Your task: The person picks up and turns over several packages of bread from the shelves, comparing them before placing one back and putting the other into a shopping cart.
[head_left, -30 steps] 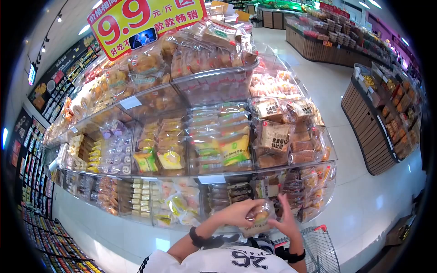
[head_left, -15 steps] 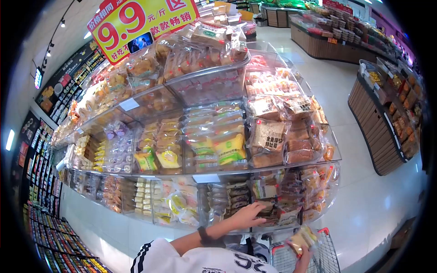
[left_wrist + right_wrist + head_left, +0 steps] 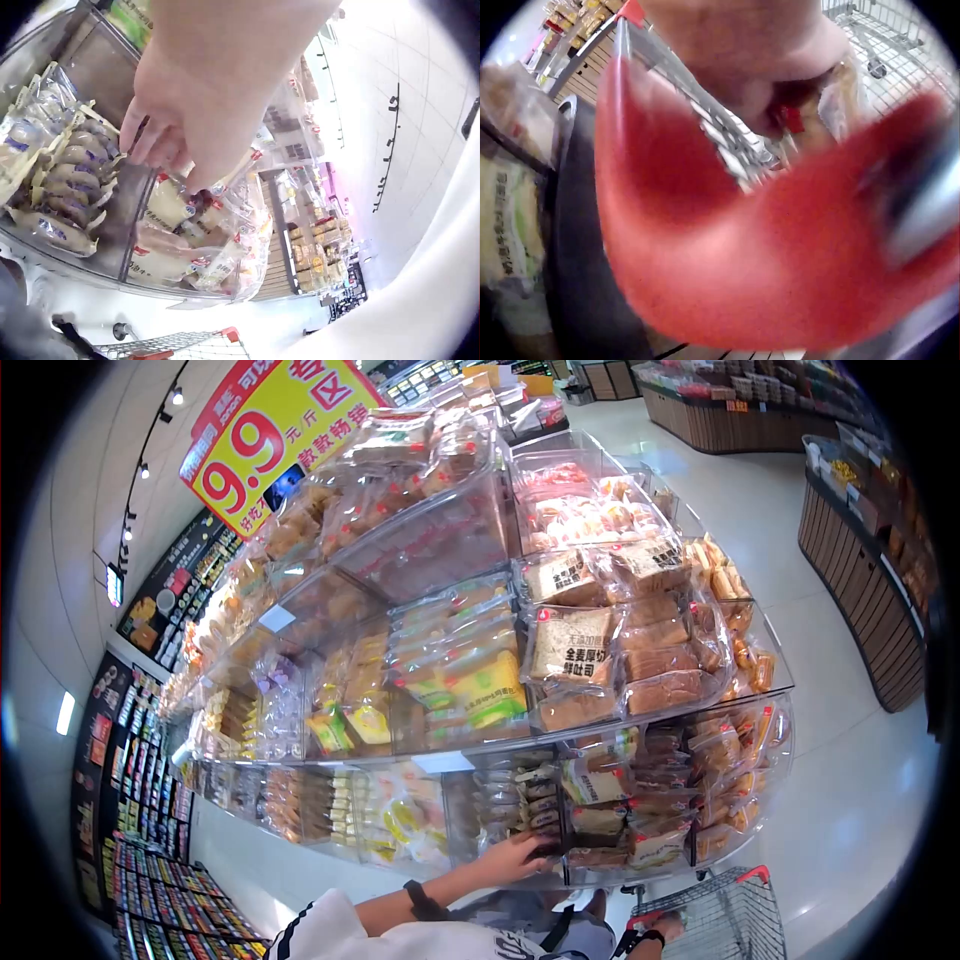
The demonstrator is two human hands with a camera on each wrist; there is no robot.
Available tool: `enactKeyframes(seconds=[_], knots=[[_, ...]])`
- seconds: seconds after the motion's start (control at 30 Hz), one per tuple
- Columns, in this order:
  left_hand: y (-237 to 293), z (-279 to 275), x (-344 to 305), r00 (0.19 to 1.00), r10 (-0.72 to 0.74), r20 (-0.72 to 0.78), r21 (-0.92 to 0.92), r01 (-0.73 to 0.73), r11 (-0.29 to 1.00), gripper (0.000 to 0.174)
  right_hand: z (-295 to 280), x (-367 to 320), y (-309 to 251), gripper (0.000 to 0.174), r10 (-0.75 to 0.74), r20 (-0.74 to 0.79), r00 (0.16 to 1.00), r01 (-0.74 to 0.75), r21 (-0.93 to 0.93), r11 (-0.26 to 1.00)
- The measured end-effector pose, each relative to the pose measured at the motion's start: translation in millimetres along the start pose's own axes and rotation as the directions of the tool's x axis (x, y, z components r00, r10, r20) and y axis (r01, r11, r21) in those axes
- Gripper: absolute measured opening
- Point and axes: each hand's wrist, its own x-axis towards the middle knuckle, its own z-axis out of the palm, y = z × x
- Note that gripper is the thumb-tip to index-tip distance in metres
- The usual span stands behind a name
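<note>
My left hand hangs over the lower front bins of the bread display, with its fingers loosely bent and nothing visibly held. In the left wrist view its fingertips are right at the clear divider. Wrapped oval buns fill the compartment on one side; wrapped breads lie in the other. Down at the shopping cart is my right hand. Seen from the right wrist, it holds a clear-wrapped bread inside the cart, with much of the pack hidden behind the hand.
A red cart corner fills the right wrist foreground. Sliced toast packs and green-yellow bread packs sit on the tier above. A yellow price sign stands at upper left. Another wooden counter is across the aisle.
A second ago both hands were together at a wrapped bread. The right hand has carried it down to the cart. The left hand has reached over the lower bins and shifted slightly left.
</note>
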Motion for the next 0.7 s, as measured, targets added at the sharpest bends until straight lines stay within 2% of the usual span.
enactKeyframes(seconds=[0.03, 0.07, 0.1, 0.17, 0.2, 0.3, 0.33, 0.43, 0.47, 0.5, 0.57, 0.63, 0.7], knots=[[-3.5, 1.4, -1.5, 1.000, -0.003, 0.012, -0.012, 0.003, 1.000, 0.041, -2.5, -16.4, -12.0, 0.031, 0.022, -0.180, 0.983, -0.045, -0.125, 0.991], [-9.0, 4.9, -2.5, 1.000, 0.019, -0.018, 0.017, -0.018, 1.000, 0.040, 3.8, -12.3, -12.7, 0.032, 0.051, -0.129, 0.990, -0.076, -0.192, 0.978], [-14.4, 7.4, -1.8, 1.000, 0.002, -0.008, -0.002, -0.002, 1.000, 0.040, 41.3, 12.1, 0.8, 0.031, 0.120, -0.223, 0.967, -0.155, -0.148, 0.977], [-24.1, 10.6, 0.6, 0.999, -0.035, 0.013, -0.041, 0.035, 0.999, 0.039, 74.1, 27.6, 28.1, 0.031, -0.163, -0.185, 0.969, 0.092, -0.339, 0.936], [-27.8, 12.7, 0.8, 1.000, 0.006, -0.028, -0.045, -0.007, 0.999, 0.038, 76.3, 29.9, 34.5, 0.030, -0.183, -0.259, 0.948, 0.098, -0.311, 0.945], [-34.8, 16.2, 2.9, 1.000, 0.006, -0.025, -0.028, -0.007, 1.000, 0.038, 52.2, -0.4, 26.0, 0.028, -0.141, -0.277, 0.951, 0.027, -0.376, 0.926], [-34.4, 16.1, 4.5, 1.000, -0.023, -0.020, -0.071, 0.022, 0.997, 0.038, 50.6, -8.1, 24.7, 0.029, -0.154, -0.234, 0.960, 0.071, -0.328, 0.942], [-30.9, 11.5, 5.2, 0.996, -0.091, -0.010, -0.170, 0.089, 0.981, 0.037, 50.0, -2.8, 29.4, 0.032, -0.180, 0.037, 0.983, 0.182, -0.067, 0.981], [-28.6, 10.4, 5.6, 0.995, -0.101, -0.010, -0.186, 0.097, 0.978, 0.037, 56.0, 11.5, 28.9, 0.031, 0.063, 0.229, 0.971, -0.167, 0.470, 0.867], [-26.6, 9.5, 6.2, 0.994, -0.108, -0.012, -0.202, 0.103, 0.974, 0.037, 72.5, 32.8, 37.1, 0.033, 0.141, 0.501, 0.854, -0.512, 0.760, 0.400], [-23.3, 6.8, 7.7, 0.989, -0.145, 0.036, -0.185, 0.149, 0.971, 0.038, 82.8, 42.2, 63.1, 0.025, -0.104, 0.598, 0.795, -0.491, 0.735, 0.468], [-21.6, 6.0, 7.8, 0.988, -0.149, 0.048, -0.204, 0.156, 0.966, 0.038, 70.9, 47.2, 70.2, 0.026, -0.335, 0.657, 0.675, -0.437, 0.722, 0.537], [-31.5, 10.4, 7.4, 0.993, -0.118, 0.022, -0.256, 0.120, 0.959, 0.037, 44.9, 39.8, 55.3, 0.015, -0.238, 0.772, 0.589, -0.590, 0.612, 0.527]])
